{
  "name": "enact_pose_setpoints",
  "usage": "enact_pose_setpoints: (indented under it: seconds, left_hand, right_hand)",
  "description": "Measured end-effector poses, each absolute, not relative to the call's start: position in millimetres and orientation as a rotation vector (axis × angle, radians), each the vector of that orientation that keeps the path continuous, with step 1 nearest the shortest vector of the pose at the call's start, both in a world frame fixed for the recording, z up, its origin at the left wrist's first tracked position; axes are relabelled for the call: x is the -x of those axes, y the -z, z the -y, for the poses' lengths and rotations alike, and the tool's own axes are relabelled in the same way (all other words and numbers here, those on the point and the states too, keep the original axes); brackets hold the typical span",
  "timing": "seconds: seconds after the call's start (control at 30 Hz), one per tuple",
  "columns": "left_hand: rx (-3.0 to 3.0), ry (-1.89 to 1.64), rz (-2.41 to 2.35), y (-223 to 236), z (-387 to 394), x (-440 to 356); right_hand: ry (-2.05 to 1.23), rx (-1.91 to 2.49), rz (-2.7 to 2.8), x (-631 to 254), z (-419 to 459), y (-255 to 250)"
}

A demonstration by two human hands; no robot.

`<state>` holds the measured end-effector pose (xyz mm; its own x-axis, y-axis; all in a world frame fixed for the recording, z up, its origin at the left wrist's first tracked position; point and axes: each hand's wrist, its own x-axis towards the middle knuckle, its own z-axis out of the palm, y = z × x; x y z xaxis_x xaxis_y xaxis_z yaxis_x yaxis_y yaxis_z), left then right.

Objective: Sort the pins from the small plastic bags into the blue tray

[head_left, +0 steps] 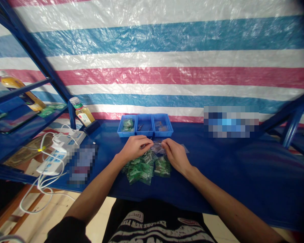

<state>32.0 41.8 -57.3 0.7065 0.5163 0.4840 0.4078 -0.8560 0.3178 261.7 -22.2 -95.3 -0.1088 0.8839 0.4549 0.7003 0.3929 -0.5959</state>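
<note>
My left hand [136,147] is closed in a pinch, and a thin dark piece shows by its fingertips, too small to name. Opposite it, my right hand [176,156] pinches too. Between the fingertips stretches the edge of a small clear plastic bag [158,147], gripped at both sides. Below the hands lies a pile of small green packets [139,168] in clear plastic. A smaller group of green packets [162,166] sits beside the pile, under my right hand. More clear plastic [184,148] shows behind my right hand.
Behind the hands stand three joined blue bins: a left bin [119,131] with green packets, a middle bin [145,118] with thin dark pieces, a right bin [169,126] with small flat pieces. Leftward are a power strip [53,162], white cables, a blurred phone-like object [82,163] and a bottle [84,114].
</note>
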Motion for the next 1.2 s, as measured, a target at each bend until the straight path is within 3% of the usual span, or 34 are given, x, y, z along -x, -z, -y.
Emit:
enact_pose_setpoints:
  seconds: [0.17, 0.3, 0.43, 0.53, 0.73, 1.2]
  left_hand:
    - [-2.653, -0.919, -0.857, 60, -40, -33]
    - [-2.438, -1.074, -1.324, 63, -51, -32]
    - [-2.299, -0.968, -1.699, 58, -72, -30]
    - [-2.357, -0.883, -1.685, 53, -79, -24]
    - [-2.672, -0.594, -1.223, 55, -67, -18]
    - [-2.582, -0.08, -1.681, 64, -66, -70]
  right_hand:
    - [-0.34, 1.407, 1.801, -263, 24, 91]
    - [-0.354, 1.405, 1.761, -263, 24, 91]
    - [-0.356, 1.381, 1.79, -261, 24, 93]
    - [-0.368, 1.37, 1.778, -261, 24, 92]
    - [-0.371, 1.352, 1.752, -261, 23, 94]
    - [-0.454, 1.278, 1.742, -257, 23, 95]
